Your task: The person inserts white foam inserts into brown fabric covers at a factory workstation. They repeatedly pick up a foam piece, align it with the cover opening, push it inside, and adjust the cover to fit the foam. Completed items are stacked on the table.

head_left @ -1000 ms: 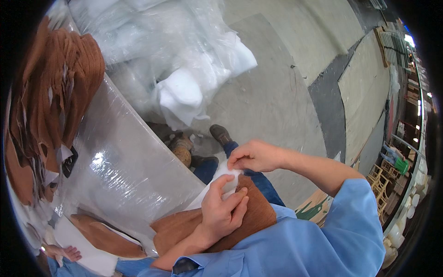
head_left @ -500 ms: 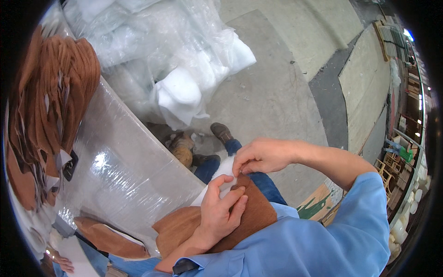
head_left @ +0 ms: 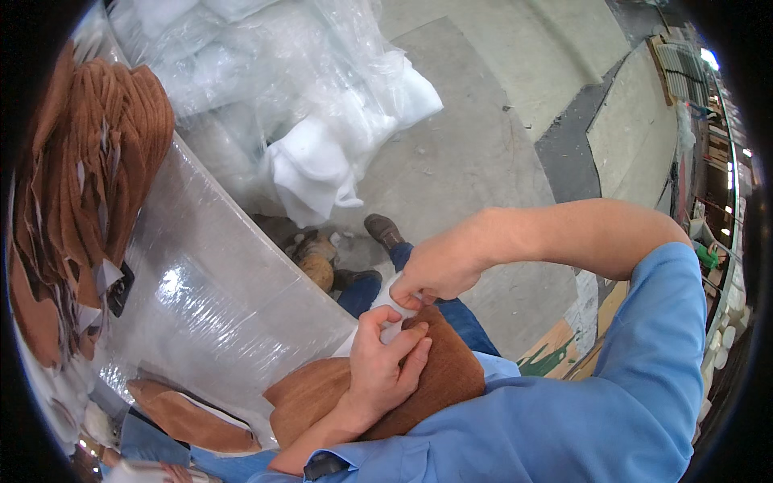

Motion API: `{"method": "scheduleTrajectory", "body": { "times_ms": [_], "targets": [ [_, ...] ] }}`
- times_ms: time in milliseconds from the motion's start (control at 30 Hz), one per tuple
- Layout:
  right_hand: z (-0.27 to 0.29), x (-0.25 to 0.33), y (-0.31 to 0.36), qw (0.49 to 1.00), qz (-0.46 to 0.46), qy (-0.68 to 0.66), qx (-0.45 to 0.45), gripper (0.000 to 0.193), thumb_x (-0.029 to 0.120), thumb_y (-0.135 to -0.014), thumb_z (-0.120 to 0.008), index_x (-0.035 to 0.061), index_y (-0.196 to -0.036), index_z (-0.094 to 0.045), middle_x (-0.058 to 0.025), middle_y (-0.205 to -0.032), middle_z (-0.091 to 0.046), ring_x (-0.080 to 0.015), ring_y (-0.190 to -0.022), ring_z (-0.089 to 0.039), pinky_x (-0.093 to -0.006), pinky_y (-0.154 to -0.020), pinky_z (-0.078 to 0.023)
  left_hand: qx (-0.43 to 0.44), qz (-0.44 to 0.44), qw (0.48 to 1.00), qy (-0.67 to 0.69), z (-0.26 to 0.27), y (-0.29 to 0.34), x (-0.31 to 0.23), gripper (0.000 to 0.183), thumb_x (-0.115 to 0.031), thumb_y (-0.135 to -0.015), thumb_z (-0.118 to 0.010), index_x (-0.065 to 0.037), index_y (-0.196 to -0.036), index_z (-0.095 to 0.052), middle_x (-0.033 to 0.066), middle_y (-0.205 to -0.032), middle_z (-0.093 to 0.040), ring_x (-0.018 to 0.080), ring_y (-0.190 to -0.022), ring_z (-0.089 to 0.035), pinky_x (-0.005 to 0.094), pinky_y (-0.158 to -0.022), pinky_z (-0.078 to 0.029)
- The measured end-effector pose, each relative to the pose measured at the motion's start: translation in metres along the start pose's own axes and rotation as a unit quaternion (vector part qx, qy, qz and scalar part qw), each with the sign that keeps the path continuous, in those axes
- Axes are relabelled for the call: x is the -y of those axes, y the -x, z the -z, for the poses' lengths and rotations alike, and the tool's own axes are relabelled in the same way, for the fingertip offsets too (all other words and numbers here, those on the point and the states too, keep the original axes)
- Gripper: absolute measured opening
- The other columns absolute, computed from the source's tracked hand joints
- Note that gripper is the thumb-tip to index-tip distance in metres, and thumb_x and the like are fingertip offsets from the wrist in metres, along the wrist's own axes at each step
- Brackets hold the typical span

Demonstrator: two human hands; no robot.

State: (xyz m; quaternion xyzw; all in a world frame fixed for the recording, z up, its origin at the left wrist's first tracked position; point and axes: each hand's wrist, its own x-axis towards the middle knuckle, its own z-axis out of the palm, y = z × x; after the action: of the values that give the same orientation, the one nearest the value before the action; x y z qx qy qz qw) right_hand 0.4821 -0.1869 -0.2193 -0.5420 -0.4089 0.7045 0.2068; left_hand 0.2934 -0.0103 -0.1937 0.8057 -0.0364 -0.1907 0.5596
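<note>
A brown fabric cover (head_left: 451, 358) lies across my lap, with white padding (head_left: 382, 299) showing at its far end. My left hand (head_left: 385, 362) is closed on the cover near that end, thumb and fingers pinching its edge. Just beyond it, my right hand (head_left: 441, 270) is closed, its fingertips pinched together at the white padding where it meets the brown edge. The fingers partly hide what they pinch. Another brown fabric part (head_left: 310, 390) spreads beneath my left forearm.
A plastic-wrapped table (head_left: 233, 322) stands at my left, with a stack of brown fabric covers (head_left: 97, 177) and one brown piece (head_left: 193, 414) on it. Beyond it are clear bags of white padding (head_left: 306, 161). Another person's hand (head_left: 175, 472) shows at the lower left.
My right hand has shifted slightly left and down against the padding, and its elbow has risen outward. My left hand stays in place. The other person's hand at the lower left has moved.
</note>
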Motion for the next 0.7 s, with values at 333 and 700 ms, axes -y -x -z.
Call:
{"method": "scheduleTrajectory", "body": {
  "times_ms": [333, 700],
  "targets": [
    [-0.139, 0.006, 0.006, 0.875, -0.023, -0.071, -0.478, 0.029, -0.002, -0.089, -0.066, 0.0076, -0.113, -0.054, -0.0153, -0.102, -0.064, -0.0421, -0.097, -0.068, -0.0495, -0.077, -0.056, -0.036, 0.065, 0.997, 0.036, 0.001, -0.007, -0.006, 0.025, -0.007, -0.089, -0.078, -0.002, -0.113, -0.073, 0.0166, -0.106, -0.060, 0.0310, -0.096, -0.061, 0.0386, -0.083, -0.052],
    [-0.089, -0.026, 0.016, 0.901, 0.147, -0.060, -0.403, 0.018, 0.004, -0.095, -0.068, 0.0081, -0.111, -0.061, -0.0126, -0.096, -0.068, -0.0375, -0.093, -0.068, -0.0477, -0.077, -0.054, -0.029, 0.063, 0.997, 0.018, -0.003, -0.004, -0.003, 0.027, -0.006, -0.088, -0.079, -0.001, -0.114, -0.074, 0.0133, -0.102, -0.058, 0.0270, -0.092, -0.059, 0.0354, -0.081, -0.051]
  ]
}}
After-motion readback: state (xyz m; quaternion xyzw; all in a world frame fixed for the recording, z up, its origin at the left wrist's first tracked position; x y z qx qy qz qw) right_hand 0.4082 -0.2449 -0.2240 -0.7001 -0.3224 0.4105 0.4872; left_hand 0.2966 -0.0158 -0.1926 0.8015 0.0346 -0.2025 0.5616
